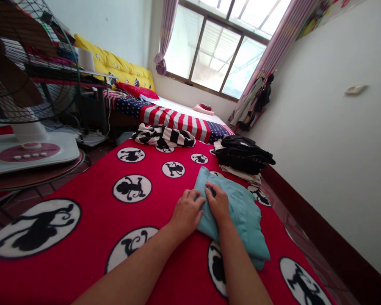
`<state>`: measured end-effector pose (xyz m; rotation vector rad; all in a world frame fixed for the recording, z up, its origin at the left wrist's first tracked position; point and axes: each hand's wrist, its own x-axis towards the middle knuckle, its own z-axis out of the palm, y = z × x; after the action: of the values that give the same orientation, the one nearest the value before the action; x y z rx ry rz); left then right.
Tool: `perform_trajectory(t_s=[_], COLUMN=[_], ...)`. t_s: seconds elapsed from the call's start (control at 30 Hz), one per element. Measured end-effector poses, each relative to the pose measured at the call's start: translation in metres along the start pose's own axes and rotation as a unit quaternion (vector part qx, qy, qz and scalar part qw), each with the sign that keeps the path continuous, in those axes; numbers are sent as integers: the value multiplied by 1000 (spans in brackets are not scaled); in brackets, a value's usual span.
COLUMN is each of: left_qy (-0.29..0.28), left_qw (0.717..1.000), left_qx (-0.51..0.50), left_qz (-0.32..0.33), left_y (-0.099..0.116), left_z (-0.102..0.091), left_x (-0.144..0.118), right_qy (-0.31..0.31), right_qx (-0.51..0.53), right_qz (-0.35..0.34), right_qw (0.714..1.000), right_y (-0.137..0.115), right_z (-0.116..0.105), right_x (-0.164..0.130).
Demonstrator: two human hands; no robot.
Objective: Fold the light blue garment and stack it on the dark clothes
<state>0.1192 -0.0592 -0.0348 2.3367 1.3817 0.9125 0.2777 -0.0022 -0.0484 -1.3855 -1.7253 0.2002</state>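
A teal folded piece of clothing (241, 212) lies on a red blanket (92, 178) printed with black monkey figures in white circles. Its exact kind cannot be made out. My left hand (187, 212) rests at the left edge of the teal cloth, its fingers slightly bent and apart, the tips touching the fabric. Close beside it, my right hand (218, 202) lies on top of the same cloth with fingers loosely spread. Neither hand has the fabric gripped between its fingers.
Beyond the teal cloth sits a stack of dark folded clothes (243, 154). A black-and-white checked cloth (163, 135) lies crumpled at the bed's far end. An electric fan (28, 140) stands on a round stool at left. The wall (336, 148) bounds the right.
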Motion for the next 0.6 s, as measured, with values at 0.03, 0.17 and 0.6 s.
perform_trajectory(t_s=[0.03,0.17,0.6], left_qy=[0,3,0], left_qw=[1000,1000,1000], left_qx=[0,0,2], left_qz=[1,4,3], left_y=[0,0,0], left_z=[0,1,0], left_x=[0,0,0], right_qy=[-1,0,-2], right_qx=[0,0,2], right_qz=[0,3,4], right_qw=[1000,1000,1000], right_y=[0,0,2], right_z=[0,0,0], right_x=[0,0,0])
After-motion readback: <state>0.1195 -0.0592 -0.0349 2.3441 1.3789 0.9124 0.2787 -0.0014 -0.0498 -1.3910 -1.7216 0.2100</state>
